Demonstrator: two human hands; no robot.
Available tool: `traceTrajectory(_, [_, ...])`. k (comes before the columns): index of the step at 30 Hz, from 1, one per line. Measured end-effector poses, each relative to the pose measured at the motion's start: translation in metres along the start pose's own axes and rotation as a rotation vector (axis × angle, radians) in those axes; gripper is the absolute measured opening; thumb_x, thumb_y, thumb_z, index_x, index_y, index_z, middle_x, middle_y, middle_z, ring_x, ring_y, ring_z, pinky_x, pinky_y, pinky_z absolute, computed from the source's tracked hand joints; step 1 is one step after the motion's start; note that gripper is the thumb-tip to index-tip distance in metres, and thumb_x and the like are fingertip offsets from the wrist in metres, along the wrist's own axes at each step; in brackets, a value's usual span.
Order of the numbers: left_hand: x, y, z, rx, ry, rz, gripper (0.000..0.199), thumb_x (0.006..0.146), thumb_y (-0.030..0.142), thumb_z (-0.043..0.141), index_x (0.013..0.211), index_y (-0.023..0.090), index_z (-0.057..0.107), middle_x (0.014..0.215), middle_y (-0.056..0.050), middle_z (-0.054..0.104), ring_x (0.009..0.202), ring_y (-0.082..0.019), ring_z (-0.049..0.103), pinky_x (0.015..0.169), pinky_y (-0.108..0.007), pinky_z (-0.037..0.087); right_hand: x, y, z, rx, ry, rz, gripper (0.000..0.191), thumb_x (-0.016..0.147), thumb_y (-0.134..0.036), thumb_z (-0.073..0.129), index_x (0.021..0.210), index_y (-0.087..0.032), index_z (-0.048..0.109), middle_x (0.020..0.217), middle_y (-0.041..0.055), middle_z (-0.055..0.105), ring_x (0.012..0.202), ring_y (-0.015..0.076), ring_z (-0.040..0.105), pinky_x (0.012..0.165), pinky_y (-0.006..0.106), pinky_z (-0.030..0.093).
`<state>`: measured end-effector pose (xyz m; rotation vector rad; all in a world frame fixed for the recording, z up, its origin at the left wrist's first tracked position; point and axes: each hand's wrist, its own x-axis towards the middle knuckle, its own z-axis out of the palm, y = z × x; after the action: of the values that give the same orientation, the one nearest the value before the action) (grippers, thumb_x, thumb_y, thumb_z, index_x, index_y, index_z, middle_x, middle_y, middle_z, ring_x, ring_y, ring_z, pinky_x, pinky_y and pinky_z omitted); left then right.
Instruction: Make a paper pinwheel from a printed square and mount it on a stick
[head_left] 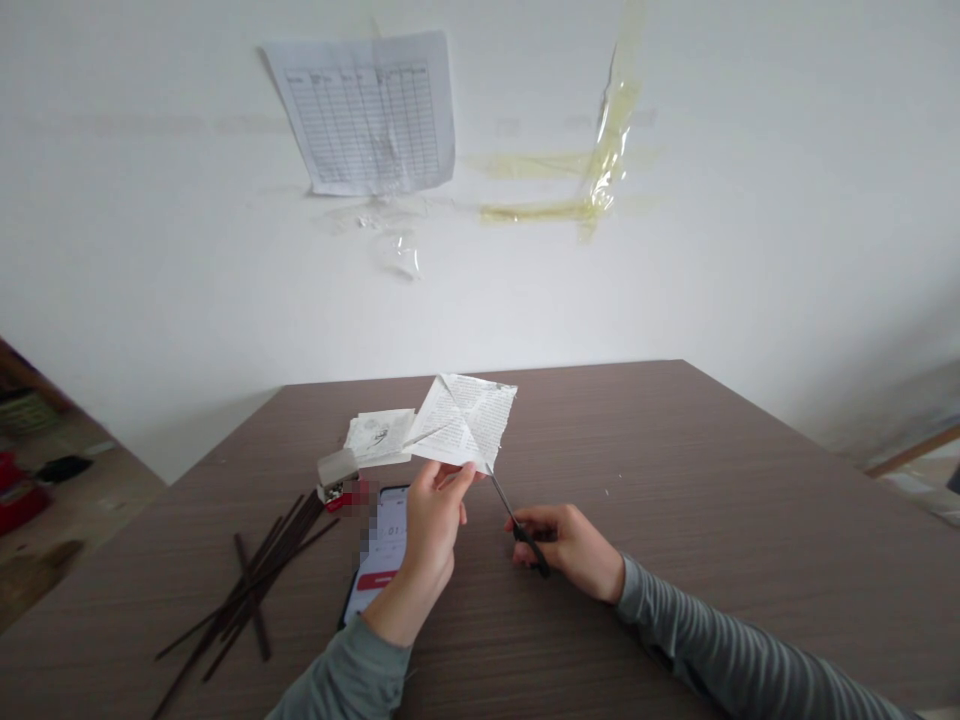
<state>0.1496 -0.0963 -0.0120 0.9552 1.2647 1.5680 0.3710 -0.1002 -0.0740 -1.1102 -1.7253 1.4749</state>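
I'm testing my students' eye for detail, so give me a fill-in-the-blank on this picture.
1. The right hand holds scissors with ____ handles.
2. The left hand holds a printed square made of ____.
3. A smartphone lies on the table partly beneath the ____ hand.
4. A ruled sheet hangs on the ____.

Missing words: black; paper; left; wall.

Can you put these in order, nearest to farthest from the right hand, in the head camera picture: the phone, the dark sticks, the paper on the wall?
From the right hand:
1. The phone, on the table, to the hand's left.
2. The dark sticks, on the table, farther left.
3. The paper on the wall, beyond the table.
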Motion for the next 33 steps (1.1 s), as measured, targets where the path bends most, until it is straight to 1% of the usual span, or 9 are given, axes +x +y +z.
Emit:
traceTrajectory(8, [0.0012,-0.0009,0.0007,-0.004,-0.004,-0.01,0.023,0.08,0.029,0.101,0.097,0.025,0.086,0.101,-0.012,0.095,0.097,-0.034,0.097,0.044,-0.019,0.037,0.0018,0.0031,0.0001,0.014,0.008,-0.004,0.052,0.085,-0.057,0.103,0.121,-0.02,0.096,0.088,0.0044,0.088,0.078,0.0239,0.072,0.078,0.039,0.06])
traceTrajectory(12, [0.0014,-0.0016,0.0013,-0.003,0.001,-0.009,0.023,0.081,0.03,0.1,0.098,0.025,0.086,0.099,-0.01,0.095,0.093,-0.032,0.096,0.043,-0.019,0.037,0.0003,0.0006,0.0015,0.046,0.023,-0.011,0.05,0.084,-0.054,0.1,0.119,-0.018,0.096,0.087,0.0053,0.089,0.078,0.0242,0.072,0.077,0.039,0.06])
traceTrajectory(16, [0.0014,-0.0031,0.0015,0.002,-0.009,0.005,0.025,0.081,0.032,0.102,0.098,0.025,0.086,0.099,-0.011,0.095,0.092,-0.033,0.096,0.043,-0.019,0.036,-0.0003,0.0003,0.0018,0.035,0.024,-0.016,0.049,0.083,-0.053,0.1,0.118,-0.02,0.097,0.086,0.0038,0.088,0.077,0.0239,0.072,0.076,0.038,0.06])
traceTrajectory(23, [-0.0003,0.0005,0.0029,-0.001,-0.004,0.004,0.022,0.079,0.032,0.1,0.093,0.026,0.085,0.099,-0.012,0.096,0.092,-0.033,0.096,0.043,-0.02,0.036,-0.0002,0.002,-0.0003,0.021,0.013,-0.04,0.047,0.086,-0.05,0.102,0.121,-0.019,0.098,0.09,0.0049,0.09,0.081,0.0249,0.075,0.081,0.039,0.064])
traceTrajectory(26, [-0.0009,0.0007,0.0039,-0.01,-0.001,0.001,0.021,0.078,0.033,0.099,0.09,0.026,0.083,0.097,-0.011,0.095,0.088,-0.032,0.095,0.043,-0.021,0.035,0.0001,0.0023,-0.0018,-0.019,0.021,-0.052,0.045,0.089,-0.048,0.1,0.123,-0.019,0.099,0.089,0.0046,0.09,0.082,0.025,0.075,0.083,0.04,0.063])
traceTrajectory(29, [-0.0009,0.0,0.0042,-0.011,0.0,0.001,0.022,0.078,0.034,0.098,0.09,0.026,0.082,0.098,-0.011,0.096,0.087,-0.032,0.095,0.043,-0.021,0.035,-0.0005,0.0018,-0.0029,-0.045,0.034,-0.067,0.046,0.091,-0.05,0.1,0.125,-0.019,0.1,0.091,0.0051,0.091,0.083,0.0254,0.075,0.085,0.041,0.063])
traceTrajectory(33, [-0.0011,-0.0002,0.0038,0.01,-0.007,0.008,0.024,0.079,0.035,0.1,0.092,0.026,0.082,0.1,-0.012,0.096,0.095,-0.036,0.097,0.044,-0.021,0.035,-0.0021,-0.0004,-0.0034,-0.047,0.034,-0.079,0.051,0.093,-0.057,0.101,0.126,-0.018,0.1,0.091,0.0067,0.092,0.083,0.0259,0.075,0.084,0.042,0.063])
